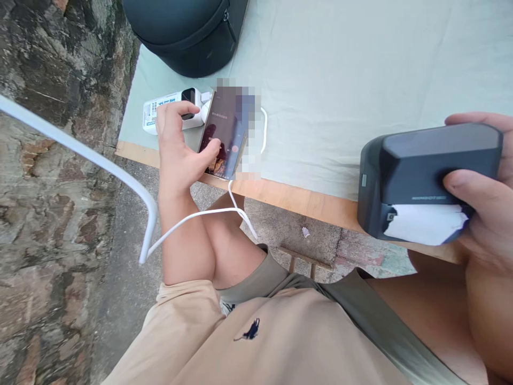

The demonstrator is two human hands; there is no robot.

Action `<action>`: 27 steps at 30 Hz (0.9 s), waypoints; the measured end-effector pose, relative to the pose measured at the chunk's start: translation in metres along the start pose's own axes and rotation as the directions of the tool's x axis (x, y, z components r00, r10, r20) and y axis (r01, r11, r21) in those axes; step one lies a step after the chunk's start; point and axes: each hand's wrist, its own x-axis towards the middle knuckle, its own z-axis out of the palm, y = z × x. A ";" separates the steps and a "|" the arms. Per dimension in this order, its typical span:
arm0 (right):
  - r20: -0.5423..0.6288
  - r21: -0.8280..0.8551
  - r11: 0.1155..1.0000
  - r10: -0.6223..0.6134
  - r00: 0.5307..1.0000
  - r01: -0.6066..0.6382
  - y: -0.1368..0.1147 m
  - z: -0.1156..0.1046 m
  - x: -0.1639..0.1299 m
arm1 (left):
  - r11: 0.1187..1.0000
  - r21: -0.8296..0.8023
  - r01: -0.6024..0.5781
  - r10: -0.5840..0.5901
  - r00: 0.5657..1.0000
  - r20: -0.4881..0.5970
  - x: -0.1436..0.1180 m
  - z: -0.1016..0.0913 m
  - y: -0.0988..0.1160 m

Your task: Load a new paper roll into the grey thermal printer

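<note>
Touching the phone (224,133) screen with its thumb, the left hand (176,155) keeps its other fingers spread loose, so the phone stays flat near the counter (360,80) edge. The right hand (484,187) wraps its fingers tight around a dark box (425,176), held just off that edge, with lots of open cloth behind it.
</note>
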 end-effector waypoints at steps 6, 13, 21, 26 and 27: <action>-0.007 -0.025 1.000 -0.002 1.000 0.002 0.002 -0.002 0.001 | 0.999 -0.031 -0.021 0.021 1.000 0.006 0.001 -0.001 -0.013; 0.003 0.013 0.998 0.058 0.998 -0.058 -0.003 0.001 -0.001 | 1.000 -0.020 0.012 -0.012 1.000 0.012 0.002 -0.001 -0.009; -0.012 0.012 0.998 0.056 0.998 -0.056 -0.005 0.003 -0.003 | 1.000 0.015 0.010 -0.011 0.997 0.080 0.008 -0.002 -0.004; 0.003 -0.025 1.000 0.018 1.000 -0.018 -0.001 -0.001 -0.001 | 0.997 0.072 0.026 -0.032 0.996 0.083 0.011 0.004 -0.002; 0.008 -0.039 0.999 0.014 1.000 -0.014 0.000 -0.002 -0.002 | 0.996 0.081 0.021 -0.028 0.996 0.086 0.011 0.005 -0.004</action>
